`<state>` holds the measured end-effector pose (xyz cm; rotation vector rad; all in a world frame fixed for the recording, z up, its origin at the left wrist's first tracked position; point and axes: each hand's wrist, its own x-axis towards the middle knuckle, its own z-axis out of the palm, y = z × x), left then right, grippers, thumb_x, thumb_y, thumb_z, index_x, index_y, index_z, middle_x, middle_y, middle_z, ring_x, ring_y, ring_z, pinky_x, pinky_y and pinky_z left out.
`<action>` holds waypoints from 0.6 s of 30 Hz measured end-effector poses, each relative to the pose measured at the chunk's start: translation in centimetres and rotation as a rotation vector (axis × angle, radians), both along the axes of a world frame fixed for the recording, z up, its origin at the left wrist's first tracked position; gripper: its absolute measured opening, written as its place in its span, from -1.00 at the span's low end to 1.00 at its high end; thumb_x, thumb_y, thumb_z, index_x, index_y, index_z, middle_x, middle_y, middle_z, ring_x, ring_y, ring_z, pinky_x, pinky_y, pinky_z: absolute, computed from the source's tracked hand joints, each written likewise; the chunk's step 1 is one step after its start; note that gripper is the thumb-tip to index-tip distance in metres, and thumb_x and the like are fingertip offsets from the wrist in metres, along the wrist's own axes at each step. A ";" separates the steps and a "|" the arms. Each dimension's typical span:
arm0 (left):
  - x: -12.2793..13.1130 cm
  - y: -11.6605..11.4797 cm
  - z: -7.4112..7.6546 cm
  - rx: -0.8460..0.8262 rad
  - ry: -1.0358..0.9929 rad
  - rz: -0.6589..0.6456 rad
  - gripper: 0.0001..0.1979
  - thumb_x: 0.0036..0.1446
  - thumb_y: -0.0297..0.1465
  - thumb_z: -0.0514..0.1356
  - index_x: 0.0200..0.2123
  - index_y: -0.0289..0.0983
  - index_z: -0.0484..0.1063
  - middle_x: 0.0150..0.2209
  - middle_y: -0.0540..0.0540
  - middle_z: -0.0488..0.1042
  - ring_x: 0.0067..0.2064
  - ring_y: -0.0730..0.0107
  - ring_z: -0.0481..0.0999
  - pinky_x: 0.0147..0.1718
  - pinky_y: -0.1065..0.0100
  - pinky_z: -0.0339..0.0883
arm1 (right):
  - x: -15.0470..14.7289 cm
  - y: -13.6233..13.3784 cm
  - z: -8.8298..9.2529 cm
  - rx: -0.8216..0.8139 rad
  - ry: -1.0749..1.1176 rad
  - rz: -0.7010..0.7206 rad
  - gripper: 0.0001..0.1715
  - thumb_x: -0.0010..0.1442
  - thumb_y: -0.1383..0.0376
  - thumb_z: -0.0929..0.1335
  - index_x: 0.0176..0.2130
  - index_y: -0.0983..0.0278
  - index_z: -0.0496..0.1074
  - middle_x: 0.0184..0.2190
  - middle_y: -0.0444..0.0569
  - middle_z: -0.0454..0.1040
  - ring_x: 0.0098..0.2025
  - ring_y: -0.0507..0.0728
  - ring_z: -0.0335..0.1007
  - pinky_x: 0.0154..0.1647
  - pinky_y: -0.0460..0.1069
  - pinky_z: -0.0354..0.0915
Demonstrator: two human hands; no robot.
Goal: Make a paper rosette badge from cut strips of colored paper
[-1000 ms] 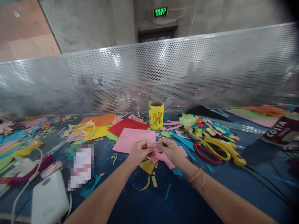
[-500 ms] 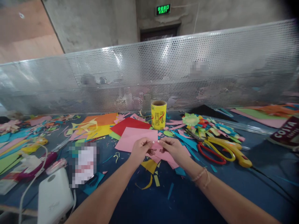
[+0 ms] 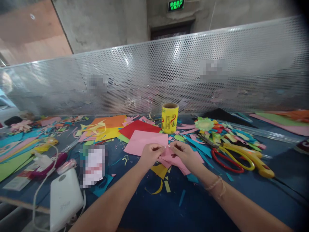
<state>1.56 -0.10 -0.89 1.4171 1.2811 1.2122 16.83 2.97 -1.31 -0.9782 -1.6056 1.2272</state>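
Observation:
My left hand (image 3: 152, 155) and my right hand (image 3: 181, 154) are close together over the pink paper (image 3: 144, 141). Thumb and forefinger of each are pinched, the tips nearly touching. Whatever small thing they hold blends with the pink behind it and cannot be made out. More folded or overlapping pink paper (image 3: 175, 163) lies beneath the fingers. Just behind the hands stands a yellow cardboard tape core (image 3: 170, 120), upright. A red sheet (image 3: 138, 128) lies partly under the pink one. Scissors (image 3: 228, 158) with red and yellow handles rest right of my right hand.
A yellow-handled corded tool (image 3: 264, 167) lies beside the scissors, near paper rosettes (image 3: 205, 125). On the left are a white power bank (image 3: 65, 196) with a cable and a purple-handled tool (image 3: 49, 167). Paper scraps litter the blue table; a perforated metal screen (image 3: 135, 77) borders its back.
The view has swung slightly left, so everything appears further right. Both hands remain pinched over the pink paper, their fingertips marginally closer together.

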 end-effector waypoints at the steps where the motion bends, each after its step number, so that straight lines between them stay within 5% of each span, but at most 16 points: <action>1: -0.1 0.0 -0.1 0.017 0.013 0.007 -0.75 -0.07 -0.27 0.14 -0.62 -0.33 0.35 -0.66 0.05 0.24 -0.61 0.58 0.20 -0.62 0.49 0.10 | -0.1 -0.1 0.1 -0.014 0.006 0.019 -0.68 -0.10 0.07 0.37 -0.48 0.28 0.35 -0.56 -0.15 0.32 -0.54 0.00 0.28 -0.50 -0.07 0.28; 8: 0.1 -0.2 0.0 0.018 0.020 0.017 -0.79 -0.06 -0.31 0.11 -0.58 -0.33 0.37 -0.66 0.05 0.25 -0.61 0.57 0.21 -0.63 0.50 0.10 | -0.3 -0.1 -0.1 -0.089 0.013 0.030 -0.64 -0.17 0.06 0.41 -0.50 0.28 0.35 -0.61 -0.16 0.31 -0.53 0.02 0.30 -0.46 -0.05 0.30; 18: 0.2 0.1 -0.4 -0.059 -0.042 -0.009 -0.82 -0.10 -0.30 0.15 -0.48 -0.32 0.38 -0.61 0.04 0.30 -0.60 0.54 0.29 -0.58 0.48 0.23 | -0.2 0.1 -0.1 0.006 -0.039 0.017 -0.80 -0.13 0.19 0.35 -0.47 0.28 0.37 -0.57 -0.13 0.32 -0.50 0.02 0.26 -0.50 -0.07 0.27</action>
